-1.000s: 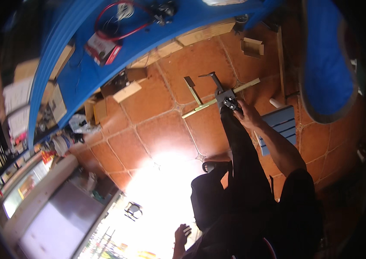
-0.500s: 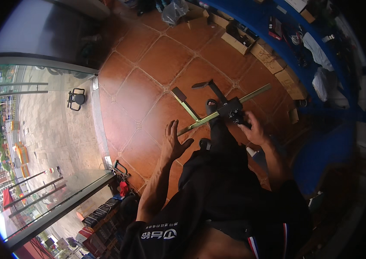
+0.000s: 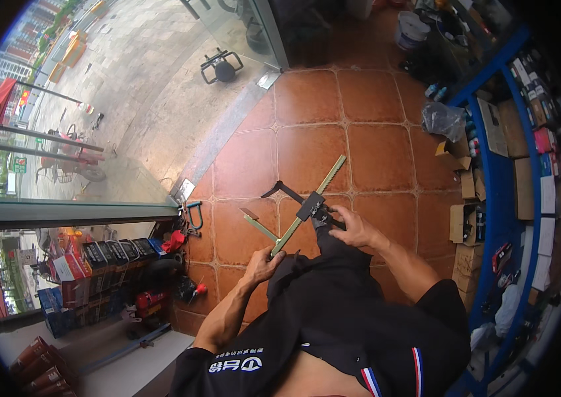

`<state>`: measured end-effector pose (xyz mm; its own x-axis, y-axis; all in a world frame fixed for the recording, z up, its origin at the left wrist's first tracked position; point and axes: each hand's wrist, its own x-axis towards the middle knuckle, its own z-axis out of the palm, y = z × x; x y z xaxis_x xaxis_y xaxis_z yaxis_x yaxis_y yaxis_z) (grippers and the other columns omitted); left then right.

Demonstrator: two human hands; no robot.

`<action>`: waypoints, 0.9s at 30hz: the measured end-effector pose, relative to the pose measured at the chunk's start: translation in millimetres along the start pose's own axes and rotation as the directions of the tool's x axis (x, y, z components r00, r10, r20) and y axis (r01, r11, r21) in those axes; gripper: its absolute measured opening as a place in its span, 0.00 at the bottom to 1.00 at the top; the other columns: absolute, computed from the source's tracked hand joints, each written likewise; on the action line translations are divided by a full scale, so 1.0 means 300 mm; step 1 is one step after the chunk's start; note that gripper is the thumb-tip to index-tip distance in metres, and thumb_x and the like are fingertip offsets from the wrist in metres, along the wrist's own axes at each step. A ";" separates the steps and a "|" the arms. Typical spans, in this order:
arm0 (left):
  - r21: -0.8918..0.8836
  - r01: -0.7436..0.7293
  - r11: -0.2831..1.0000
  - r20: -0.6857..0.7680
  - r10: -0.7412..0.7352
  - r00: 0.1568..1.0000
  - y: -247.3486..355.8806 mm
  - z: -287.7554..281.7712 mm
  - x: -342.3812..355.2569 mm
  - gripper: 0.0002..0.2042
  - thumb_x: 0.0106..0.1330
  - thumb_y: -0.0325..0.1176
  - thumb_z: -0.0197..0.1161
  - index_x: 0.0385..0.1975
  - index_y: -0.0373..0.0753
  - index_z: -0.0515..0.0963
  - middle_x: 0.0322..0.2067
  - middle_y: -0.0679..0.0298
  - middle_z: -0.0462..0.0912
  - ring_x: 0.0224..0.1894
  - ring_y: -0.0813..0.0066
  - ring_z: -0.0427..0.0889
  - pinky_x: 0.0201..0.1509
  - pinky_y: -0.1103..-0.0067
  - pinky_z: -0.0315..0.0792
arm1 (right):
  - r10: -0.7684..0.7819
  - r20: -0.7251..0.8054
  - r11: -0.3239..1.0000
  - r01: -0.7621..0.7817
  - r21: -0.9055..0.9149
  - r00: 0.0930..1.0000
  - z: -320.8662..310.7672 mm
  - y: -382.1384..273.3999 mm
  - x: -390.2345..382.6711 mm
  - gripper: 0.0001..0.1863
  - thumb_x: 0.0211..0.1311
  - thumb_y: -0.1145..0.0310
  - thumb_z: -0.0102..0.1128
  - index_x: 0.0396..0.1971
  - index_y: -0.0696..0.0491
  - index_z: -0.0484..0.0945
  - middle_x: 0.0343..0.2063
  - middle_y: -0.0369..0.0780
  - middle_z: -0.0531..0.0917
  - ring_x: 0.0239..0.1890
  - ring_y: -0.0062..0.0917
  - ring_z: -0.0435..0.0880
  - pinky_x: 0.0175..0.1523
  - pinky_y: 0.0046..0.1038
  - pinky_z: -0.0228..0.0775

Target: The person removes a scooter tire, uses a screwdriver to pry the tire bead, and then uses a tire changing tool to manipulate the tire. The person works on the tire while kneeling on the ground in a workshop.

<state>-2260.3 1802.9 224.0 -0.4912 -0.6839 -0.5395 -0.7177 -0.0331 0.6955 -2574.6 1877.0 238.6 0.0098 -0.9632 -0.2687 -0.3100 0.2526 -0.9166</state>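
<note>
A tool with a long brass-coloured toothed bar (image 3: pixel 332 175) is held aslant in front of my legs. A black sliding block (image 3: pixel 310 206) sits around the bar, with a hooked black arm (image 3: pixel 286 188) sticking out to the left. Nearer me, a brass-coloured arm (image 3: pixel 260 227) with a brownish end branches off the bar. My left hand (image 3: pixel 264 266) is closed round the bar's near end, thumb along it. My right hand (image 3: pixel 356 230) grips the black handle at the block's right side; its fingertips are partly hidden.
Blue shelves (image 3: pixel 518 198) with boxes line the right, cardboard boxes (image 3: pixel 464 221) along their foot. A glass door (image 3: pixel 62 210) stands at the left, above stacked boxed goods (image 3: pixel 111 258). A blue U-shaped lock (image 3: pixel 193 215) is by the door. Outside lies a black frame (image 3: pixel 221 66).
My left hand, open beside the bar's near end before, is now closed on it. The view has turned, and the tool points more steeply away from me. My right hand keeps its hold.
</note>
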 end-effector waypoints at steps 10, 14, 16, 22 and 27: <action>-0.500 0.220 0.838 -0.359 -0.431 0.828 -0.236 -0.501 0.200 0.23 0.64 0.53 0.63 0.27 0.33 0.78 0.16 0.67 0.75 0.23 0.79 0.75 0.27 0.75 0.68 | 0.122 0.727 0.871 0.277 -0.405 0.676 0.020 -0.466 1.208 0.12 0.60 0.63 0.56 0.33 0.58 0.79 0.22 0.48 0.80 0.28 0.42 0.81 0.36 0.39 0.70; -0.633 0.168 0.756 -0.311 -0.447 0.839 -0.274 -0.865 0.420 0.22 0.64 0.52 0.64 0.30 0.33 0.79 0.21 0.67 0.78 0.28 0.81 0.75 0.31 0.78 0.70 | -0.005 0.672 0.813 0.394 -0.428 0.741 0.169 -0.631 1.541 0.11 0.62 0.66 0.57 0.31 0.59 0.79 0.20 0.47 0.80 0.25 0.37 0.80 0.33 0.36 0.71; -0.668 0.170 0.725 -0.259 -0.441 0.859 -0.270 -1.058 0.510 0.22 0.64 0.52 0.64 0.32 0.33 0.80 0.25 0.67 0.79 0.28 0.81 0.75 0.32 0.77 0.70 | -0.020 0.620 0.878 0.311 -0.365 0.784 0.198 -0.709 1.680 0.11 0.62 0.66 0.57 0.31 0.60 0.79 0.20 0.48 0.80 0.24 0.39 0.80 0.33 0.37 0.70; -0.768 0.172 0.617 -0.070 -0.347 0.935 -0.353 -1.640 0.864 0.25 0.66 0.55 0.61 0.26 0.34 0.75 0.21 0.64 0.75 0.24 0.78 0.75 0.26 0.77 0.69 | 0.010 0.474 0.933 0.162 -0.321 0.880 0.237 -0.851 2.141 0.09 0.59 0.68 0.61 0.33 0.59 0.79 0.18 0.47 0.78 0.21 0.36 0.79 0.29 0.35 0.68; -0.401 0.139 0.905 -0.319 -0.280 0.905 -0.446 -2.054 1.277 0.23 0.68 0.54 0.57 0.36 0.34 0.79 0.24 0.60 0.78 0.28 0.74 0.78 0.31 0.74 0.71 | 0.001 0.465 0.956 0.136 -0.261 0.885 0.305 -0.931 2.735 0.11 0.61 0.67 0.60 0.35 0.60 0.80 0.19 0.48 0.79 0.22 0.33 0.80 0.31 0.33 0.69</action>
<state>-2048.4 1096.3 216.8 -0.0861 -0.8423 -0.5320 -0.5200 -0.4175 0.7452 -2392.8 1024.7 246.9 0.4506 -0.8095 -0.3765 -0.5429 0.0863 -0.8353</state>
